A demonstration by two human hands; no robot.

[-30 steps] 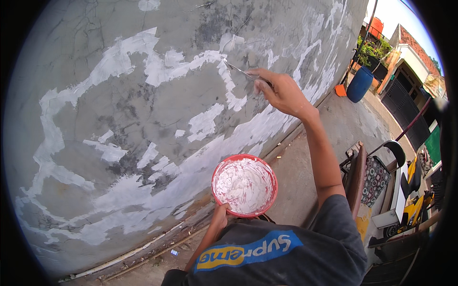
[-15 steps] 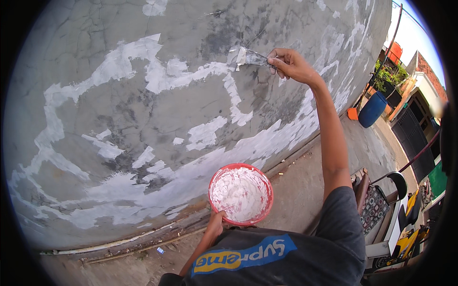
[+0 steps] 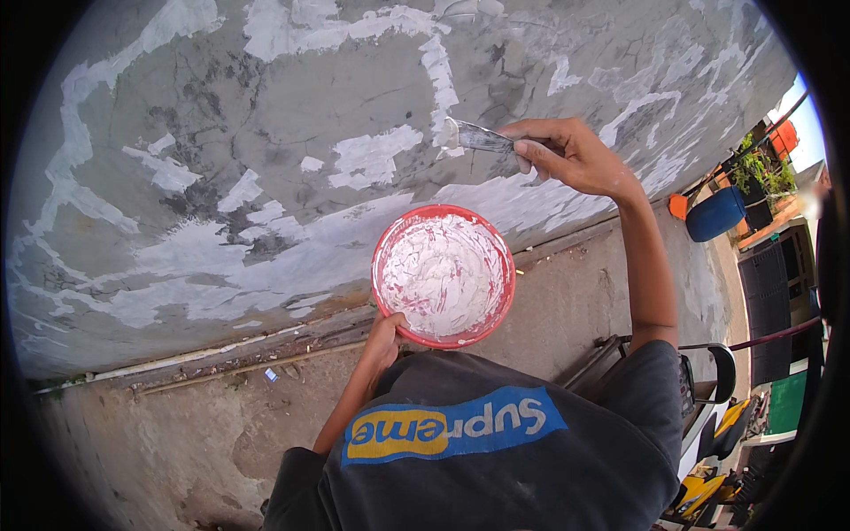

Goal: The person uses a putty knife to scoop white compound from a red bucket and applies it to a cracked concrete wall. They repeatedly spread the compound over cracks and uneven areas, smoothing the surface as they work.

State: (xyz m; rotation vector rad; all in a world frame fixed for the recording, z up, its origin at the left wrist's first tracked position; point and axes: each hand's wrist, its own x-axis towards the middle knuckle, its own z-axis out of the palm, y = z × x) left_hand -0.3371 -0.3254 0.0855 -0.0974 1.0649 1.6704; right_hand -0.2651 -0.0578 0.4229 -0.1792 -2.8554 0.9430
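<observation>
My right hand [image 3: 575, 157] pinches the handle end of a putty knife [image 3: 482, 138]. The knife points left, and its white-smeared tip is at the lower end of a narrow vertical white strip on the grey cracked wall [image 3: 292, 115]. My left hand [image 3: 384, 340] grips the lower left rim of a red plastic basin [image 3: 507, 299], held in front of my chest. White paste [image 3: 443, 274] covers much of the basin's inside in thick, streaky smears. Irregular white patches [image 3: 376, 157] spread over the wall around the knife.
A thin pipe [image 3: 177, 358] runs along the wall's foot above the concrete floor [image 3: 177, 442]. To the right are a blue barrel [image 3: 715, 214], an orange object [image 3: 678, 206], green plants [image 3: 763, 173], a dark gate [image 3: 766, 305] and yellow-and-black vehicle parts [image 3: 730, 425].
My right hand and the knife have moved down the wall, from the top of the narrow strip to its lower end. The view has tilted down, and the basin appears higher and larger.
</observation>
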